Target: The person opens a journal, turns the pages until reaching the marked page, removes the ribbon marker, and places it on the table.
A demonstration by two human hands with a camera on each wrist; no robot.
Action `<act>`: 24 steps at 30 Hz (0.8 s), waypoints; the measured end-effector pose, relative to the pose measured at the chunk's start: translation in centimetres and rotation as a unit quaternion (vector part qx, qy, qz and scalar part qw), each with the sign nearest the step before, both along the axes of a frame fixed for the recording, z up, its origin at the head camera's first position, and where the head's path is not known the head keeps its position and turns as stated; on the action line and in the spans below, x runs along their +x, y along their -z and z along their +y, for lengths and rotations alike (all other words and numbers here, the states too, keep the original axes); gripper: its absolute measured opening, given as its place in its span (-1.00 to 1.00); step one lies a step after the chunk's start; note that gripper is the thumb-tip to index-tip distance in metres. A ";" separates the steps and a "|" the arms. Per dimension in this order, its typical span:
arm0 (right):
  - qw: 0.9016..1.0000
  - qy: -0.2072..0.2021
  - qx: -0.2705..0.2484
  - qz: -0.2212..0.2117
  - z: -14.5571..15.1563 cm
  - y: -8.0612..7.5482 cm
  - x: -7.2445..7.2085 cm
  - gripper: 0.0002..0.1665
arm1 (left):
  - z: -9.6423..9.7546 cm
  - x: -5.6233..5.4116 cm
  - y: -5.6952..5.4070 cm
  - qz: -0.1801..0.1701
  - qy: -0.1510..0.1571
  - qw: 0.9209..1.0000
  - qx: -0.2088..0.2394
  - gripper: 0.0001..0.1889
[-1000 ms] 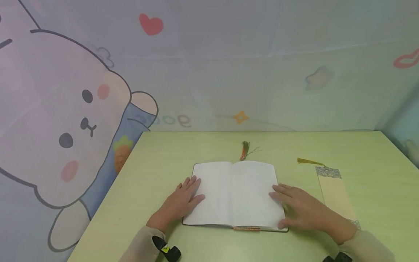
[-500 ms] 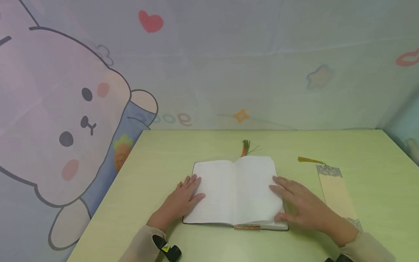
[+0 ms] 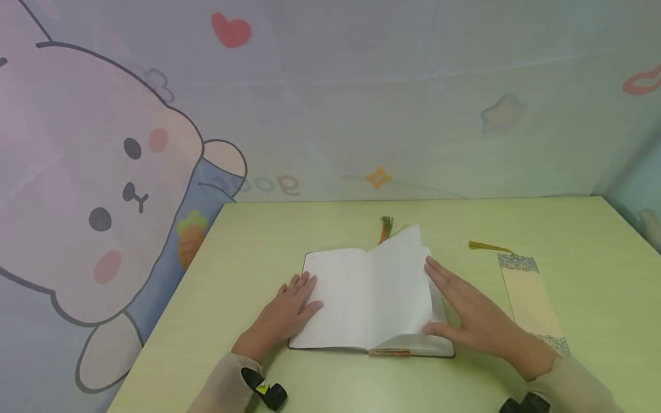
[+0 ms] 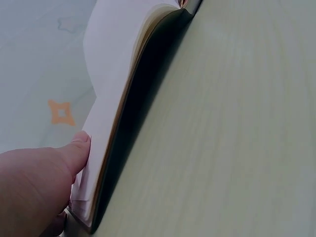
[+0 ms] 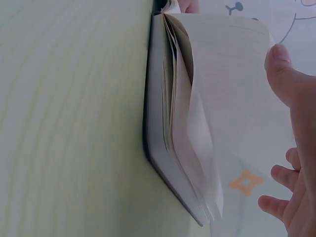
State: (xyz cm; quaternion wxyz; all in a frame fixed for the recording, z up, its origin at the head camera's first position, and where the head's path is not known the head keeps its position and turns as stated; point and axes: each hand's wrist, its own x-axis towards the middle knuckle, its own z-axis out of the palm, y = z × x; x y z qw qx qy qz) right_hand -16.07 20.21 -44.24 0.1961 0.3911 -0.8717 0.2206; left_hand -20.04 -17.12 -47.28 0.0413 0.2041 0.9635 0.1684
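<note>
The left hand (image 3: 290, 310) rests, fingers extended, on the left side of the notebook (image 3: 338, 301), while the right hand (image 3: 472, 315), set apart and nearer the raised page (image 3: 400, 289), spreads straight fingers at that page's outer edge, the notebook lying open between both on the tabletop (image 3: 253, 235), its fold (image 3: 367, 304) running front to back.

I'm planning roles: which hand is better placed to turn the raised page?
Likely the right hand, at the outer edge of the raised page; the left hand rests on the opposite page.
</note>
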 end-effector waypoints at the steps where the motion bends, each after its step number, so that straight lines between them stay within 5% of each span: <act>1: 1.000 -0.003 -0.004 -0.002 -0.1 0.0 0.0 0.14 | 0.0 0.0 0.0 0.000 0.001 1.000 0.001 -0.32; 11: 0.998 -0.023 -0.026 -0.053 -1.4 -0.2 0.4 0.07 | 0.0 0.1 0.0 -0.001 0.000 1.000 0.004 -0.32; 24: 0.995 -0.079 -0.057 -0.010 -3.9 -0.3 0.2 0.01 | 0.1 0.2 -0.1 0.009 0.002 1.000 0.011 -0.33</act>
